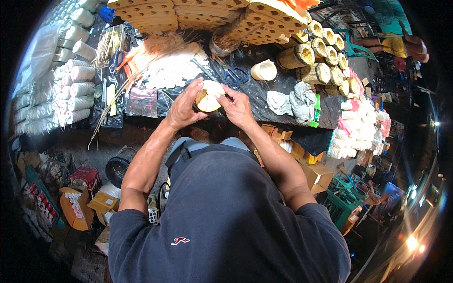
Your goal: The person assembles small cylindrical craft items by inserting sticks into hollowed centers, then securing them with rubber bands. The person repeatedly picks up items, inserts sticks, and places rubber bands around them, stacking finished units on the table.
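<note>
Many white rolls [78, 89] along cluttered black-covered workbench [264, 94].

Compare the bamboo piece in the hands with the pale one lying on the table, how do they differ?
The held piece is gripped between the left hand and right hand, above the table; the pale piece lies alone, untouched. The held piece shows a yellowish cut face; the pale piece looks cream all over. Both are short and round.
</note>
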{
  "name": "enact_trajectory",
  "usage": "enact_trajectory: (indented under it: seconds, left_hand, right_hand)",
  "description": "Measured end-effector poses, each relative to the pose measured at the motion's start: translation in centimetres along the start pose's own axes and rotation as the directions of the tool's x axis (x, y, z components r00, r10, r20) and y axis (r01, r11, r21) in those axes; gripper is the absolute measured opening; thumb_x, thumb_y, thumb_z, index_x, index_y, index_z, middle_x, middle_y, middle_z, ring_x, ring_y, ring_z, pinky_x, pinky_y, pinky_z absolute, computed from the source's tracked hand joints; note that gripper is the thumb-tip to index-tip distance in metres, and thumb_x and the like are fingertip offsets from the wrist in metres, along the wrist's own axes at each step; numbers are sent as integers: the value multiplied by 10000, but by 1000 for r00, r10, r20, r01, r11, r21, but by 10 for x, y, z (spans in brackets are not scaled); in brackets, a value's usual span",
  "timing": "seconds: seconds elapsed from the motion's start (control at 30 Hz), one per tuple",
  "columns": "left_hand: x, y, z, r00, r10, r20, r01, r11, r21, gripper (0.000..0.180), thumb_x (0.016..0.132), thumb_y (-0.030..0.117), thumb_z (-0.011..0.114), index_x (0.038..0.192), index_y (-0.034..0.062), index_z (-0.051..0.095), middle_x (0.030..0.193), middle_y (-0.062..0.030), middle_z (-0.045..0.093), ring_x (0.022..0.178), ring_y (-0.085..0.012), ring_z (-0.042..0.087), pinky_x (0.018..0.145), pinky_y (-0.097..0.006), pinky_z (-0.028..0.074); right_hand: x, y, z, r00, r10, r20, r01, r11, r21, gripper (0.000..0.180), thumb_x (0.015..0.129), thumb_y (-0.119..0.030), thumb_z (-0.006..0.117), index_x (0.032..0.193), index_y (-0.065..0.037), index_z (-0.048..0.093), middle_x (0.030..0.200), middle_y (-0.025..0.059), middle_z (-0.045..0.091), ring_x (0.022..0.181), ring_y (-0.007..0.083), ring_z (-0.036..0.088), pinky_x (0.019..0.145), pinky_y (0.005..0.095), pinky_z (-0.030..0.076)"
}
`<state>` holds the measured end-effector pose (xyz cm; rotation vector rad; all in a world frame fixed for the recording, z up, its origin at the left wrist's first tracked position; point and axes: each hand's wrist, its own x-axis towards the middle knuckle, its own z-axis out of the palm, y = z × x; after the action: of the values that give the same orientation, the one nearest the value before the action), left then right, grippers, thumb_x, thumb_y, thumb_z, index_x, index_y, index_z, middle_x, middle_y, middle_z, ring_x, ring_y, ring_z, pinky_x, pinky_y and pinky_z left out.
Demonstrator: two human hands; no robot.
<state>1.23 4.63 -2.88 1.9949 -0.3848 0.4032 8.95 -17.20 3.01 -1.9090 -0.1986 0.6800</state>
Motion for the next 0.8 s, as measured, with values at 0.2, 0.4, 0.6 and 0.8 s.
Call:
enact_trajectory:
  seconds: [0.2,0.4,0.6,0.8]
  left_hand:
    - [13,0,-16,993,-51,108,46,998,44,923,661,70,928,1485,88,513,1612,-282,452,1459,-483,504,1177,-515,496]
    - [5,38,6,994,-106,-1,95,880,466,789,718,12,861,1456,137,611,1568,-346,446,1418,-530,516,1145,-540,504]
    - [13,70,41,962,-190,-196,266,815,514,577,892,232,861,1381,12,651,1562,-406,408,1409,-595,481,1122,-582,496]
    - [27,65,53,932,-113,-346,299,779,552,592,788,308,956,1260,36,724,1486,-373,540,1340,-529,595,1064,-534,560]
  right_hand:
    - [0,-7,7,996,-24,-87,29,998,55,468,1030,-211,732,1401,66,660,1138,102,800,960,88,697,860,282,575]
    - [8,4,22,984,22,-179,15,978,207,398,1011,-164,708,1335,67,700,1126,122,804,983,100,709,861,290,577]
    - [5,1,18,991,36,-128,2,957,288,446,1038,-180,692,1383,100,652,1170,157,785,965,119,712,852,300,591]
    - [8,24,-77,987,-61,-150,35,984,-173,464,978,-247,786,1336,35,699,1047,138,769,891,193,739,819,341,602]
